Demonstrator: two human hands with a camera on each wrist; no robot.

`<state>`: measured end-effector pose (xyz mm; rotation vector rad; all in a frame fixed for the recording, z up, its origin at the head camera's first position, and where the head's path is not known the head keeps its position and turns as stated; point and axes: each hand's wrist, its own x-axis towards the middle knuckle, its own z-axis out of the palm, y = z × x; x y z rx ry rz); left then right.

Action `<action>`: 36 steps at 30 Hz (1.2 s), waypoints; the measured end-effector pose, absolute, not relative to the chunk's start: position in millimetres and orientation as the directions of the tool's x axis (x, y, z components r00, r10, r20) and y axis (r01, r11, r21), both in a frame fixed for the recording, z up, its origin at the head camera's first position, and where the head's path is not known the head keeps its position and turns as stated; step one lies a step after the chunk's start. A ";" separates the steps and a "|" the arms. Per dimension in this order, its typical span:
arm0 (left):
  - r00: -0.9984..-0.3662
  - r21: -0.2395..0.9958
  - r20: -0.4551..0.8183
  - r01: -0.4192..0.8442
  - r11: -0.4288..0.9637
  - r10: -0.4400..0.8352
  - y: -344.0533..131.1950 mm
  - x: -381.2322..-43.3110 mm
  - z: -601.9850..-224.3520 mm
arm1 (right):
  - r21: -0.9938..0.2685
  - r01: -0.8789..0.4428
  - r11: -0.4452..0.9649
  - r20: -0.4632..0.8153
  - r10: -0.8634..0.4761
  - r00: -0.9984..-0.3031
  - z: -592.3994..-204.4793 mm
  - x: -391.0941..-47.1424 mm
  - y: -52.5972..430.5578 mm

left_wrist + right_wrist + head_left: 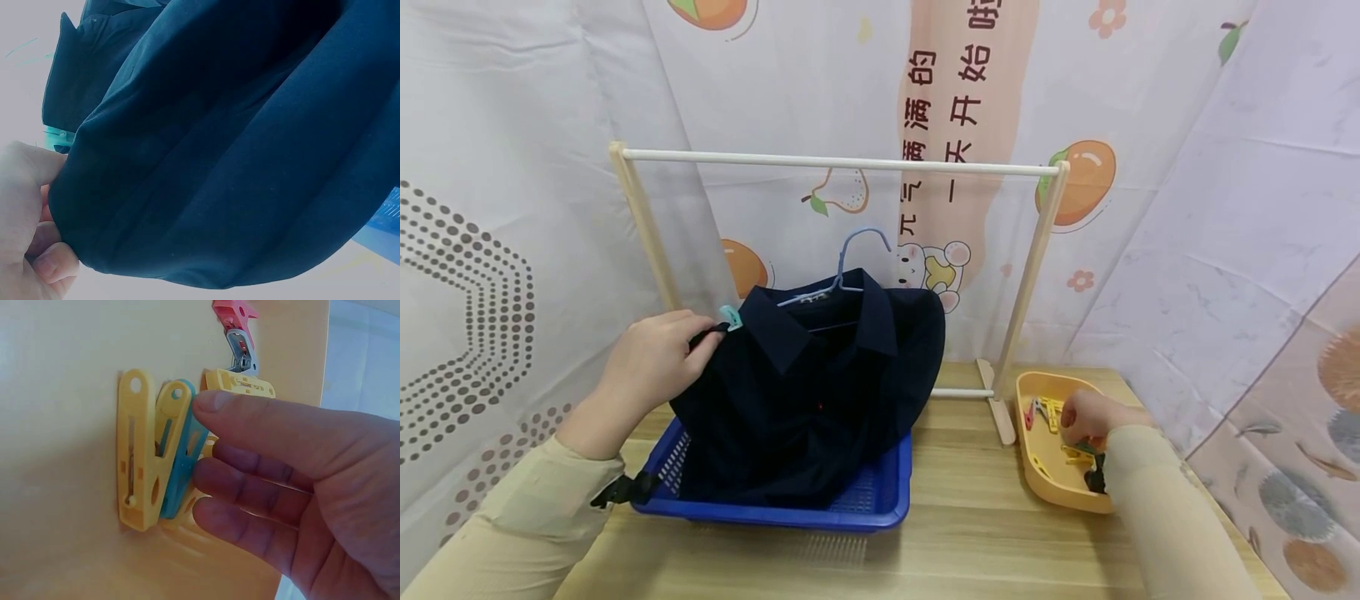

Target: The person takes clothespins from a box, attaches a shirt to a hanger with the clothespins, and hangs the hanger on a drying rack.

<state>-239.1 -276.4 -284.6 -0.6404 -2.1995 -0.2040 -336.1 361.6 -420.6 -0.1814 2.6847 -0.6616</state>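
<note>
A dark navy collared shirt (790,400) hangs on a light-blue hanger (842,258), its lower part bunched in a blue basket (775,518). My left hand (658,354) pinches the shirt at its shoulder, beside a teal clothespin (731,317) clipped close to the collar. In the left wrist view the fingers (53,262) hold the cloth's edge. Over the yellow tray (1037,475) my right hand (1093,417) reaches down, fingers bent and thumb apart. Its thumb overlaps the end of a blue clothespin (182,469), which leans on a yellow clothespin (136,450).
A wooden drying rack with a white top bar (842,162) stands behind the basket. More clothespins lie in the tray, among them a pink clothespin (234,312) and a grey clothespin (241,351). Patterned curtains (775,75) hang around the wooden table (958,517).
</note>
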 end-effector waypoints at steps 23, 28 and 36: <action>-0.537 -0.071 0.753 0.508 0.858 0.380 -276.2 -238.9 -284.6 | -0.435 -0.098 0.895 -0.297 -0.246 -0.923 -415.7 -332.6 359.6; -0.540 -0.068 0.751 0.508 0.858 0.380 -276.0 -238.6 -284.0 | -0.433 -0.058 0.900 -0.324 -0.216 -0.921 -410.9 -329.0 361.0; -0.540 -0.067 0.752 0.510 0.858 0.379 -276.0 -238.3 -283.8 | -0.379 -0.069 0.923 -0.340 -0.209 -0.917 -409.8 -325.6 361.8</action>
